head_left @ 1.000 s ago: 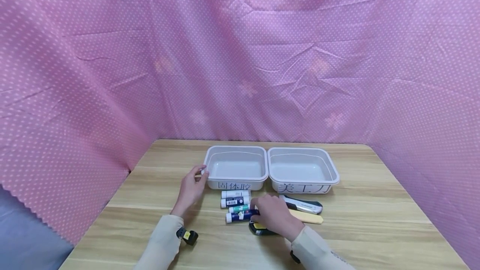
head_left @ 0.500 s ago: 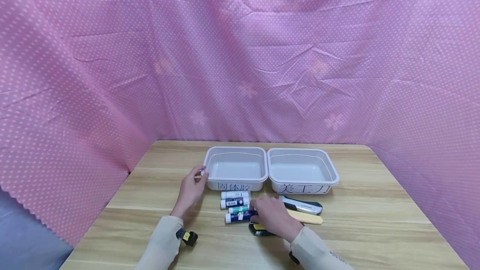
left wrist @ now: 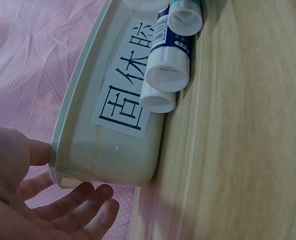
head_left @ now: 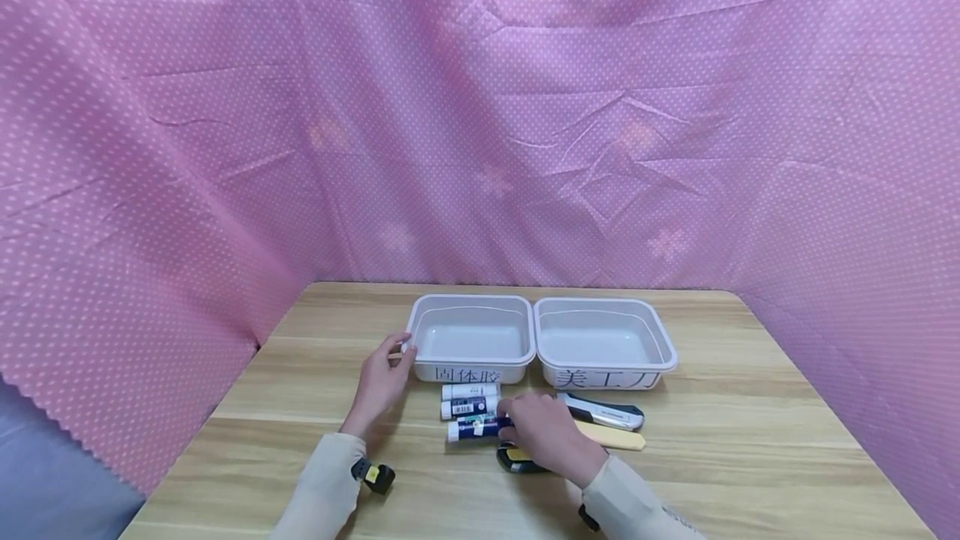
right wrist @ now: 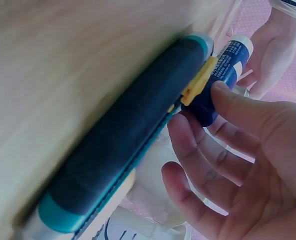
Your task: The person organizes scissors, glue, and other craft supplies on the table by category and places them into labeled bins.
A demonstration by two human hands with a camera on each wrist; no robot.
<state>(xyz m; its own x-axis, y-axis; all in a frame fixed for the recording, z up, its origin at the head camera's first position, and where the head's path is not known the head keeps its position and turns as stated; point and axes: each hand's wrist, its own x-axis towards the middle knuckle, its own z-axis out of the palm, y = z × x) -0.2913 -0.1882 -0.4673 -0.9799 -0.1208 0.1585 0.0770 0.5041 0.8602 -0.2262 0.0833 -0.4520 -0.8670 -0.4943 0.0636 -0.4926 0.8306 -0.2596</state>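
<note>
My right hand pinches a dark blue glue stick with a white cap between thumb and fingers; in the right wrist view the stick stands slantwise beside a utility knife with a dark, teal-edged handle. My left hand holds the left corner of a white plastic box, thumb and fingers at its rim. Before that box lie a white glue stick and a navy one with a barcode. A green glue stick is mostly hidden in the head view.
A second white box with a printed label stands right of the first. A black and silver utility knife, a yellow one and a black and yellow one lie about my right hand. Pink dotted cloth surrounds the table.
The dark blue glue stick in my right hand has shifted slightly up and left, now covering most of the green one. My left hand stays at the box.
</note>
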